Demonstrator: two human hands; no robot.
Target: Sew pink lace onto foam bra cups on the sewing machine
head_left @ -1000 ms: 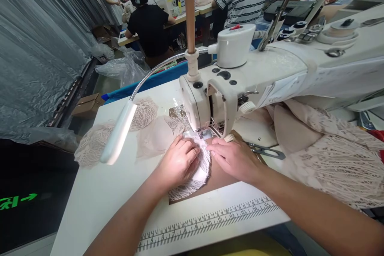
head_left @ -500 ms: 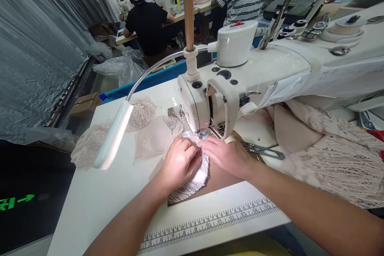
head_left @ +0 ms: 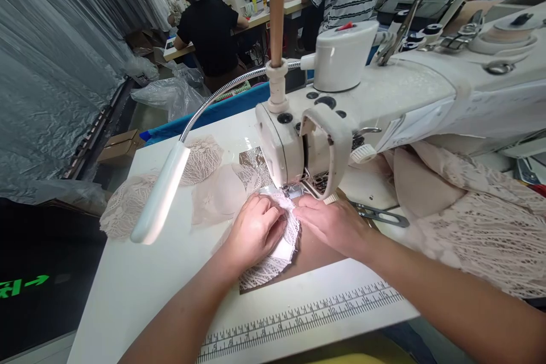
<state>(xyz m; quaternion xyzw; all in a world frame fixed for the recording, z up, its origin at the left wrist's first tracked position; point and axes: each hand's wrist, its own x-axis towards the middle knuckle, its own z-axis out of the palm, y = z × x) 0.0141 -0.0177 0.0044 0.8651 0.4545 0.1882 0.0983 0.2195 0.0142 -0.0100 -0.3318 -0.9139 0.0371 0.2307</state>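
A pale lace fabric piece [head_left: 268,273], curved at its edge, lies under the needle end of a white sewing machine [head_left: 279,151]. My left hand [head_left: 258,227] is closed on the lace from the left, fingers curled over it and fingertips partly hidden. From the right, my right hand [head_left: 333,220] grips the lace edge between thumb and fingers, just below the presser foot [head_left: 289,190]. Brown material [head_left: 318,253] shows under the lace and my right hand.
A lit lamp [head_left: 162,196] on a bendable neck hangs over the table's left. Lace cups [head_left: 200,159] lie behind it. More lace fabric [head_left: 482,227] is piled right, beside a slotted metal tool [head_left: 384,216]. A ruler strip [head_left: 298,321] runs along the front edge. Other people sit beyond.
My right hand has shifted slightly right along the lace edge, away from my left hand, which stays in place. The view has moved slightly.
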